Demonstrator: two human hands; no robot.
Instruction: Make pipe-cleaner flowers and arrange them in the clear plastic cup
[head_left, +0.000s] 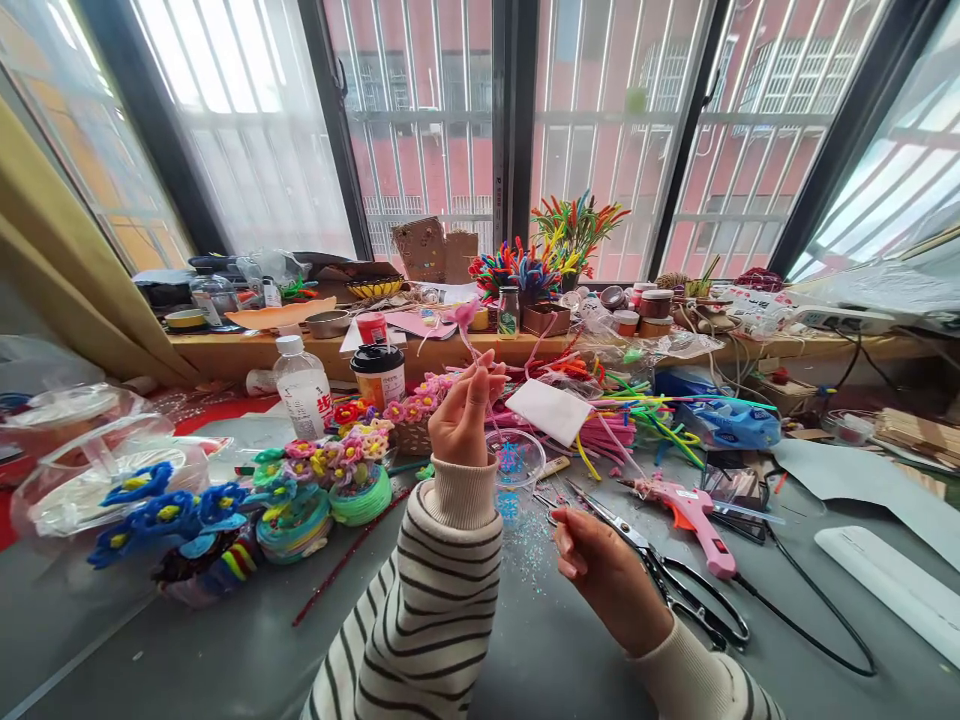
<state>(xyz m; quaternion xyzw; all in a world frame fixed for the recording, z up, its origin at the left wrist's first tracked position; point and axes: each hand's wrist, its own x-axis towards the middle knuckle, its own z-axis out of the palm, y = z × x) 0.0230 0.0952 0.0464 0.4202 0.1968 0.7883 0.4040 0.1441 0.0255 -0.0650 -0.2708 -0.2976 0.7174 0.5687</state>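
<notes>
My left hand (466, 412) is raised at the middle, its fingers pinched on a thin pink stem. A pink flower (465, 316) stands at the top of that stem, above the fingertips. Lower and to the right, my right hand (611, 580) has its fingers curled together around the end of something thin, like tweezers; most of it is hidden. Between the hands lies a clear round dish (519, 458), with glitter scattered below it. Large scissors (656, 570) lie just behind and right of my right hand, beside a pink glue gun (694, 517).
Left on the table are pots of blue flowers (166, 515) and mixed flowers (361, 490), a bottle (301, 388) and a lidded cup (379, 377). Pipe cleaners (622, 425) and a white card (550, 410) lie behind the dish. The glue gun's cable (806, 650) loops at the right.
</notes>
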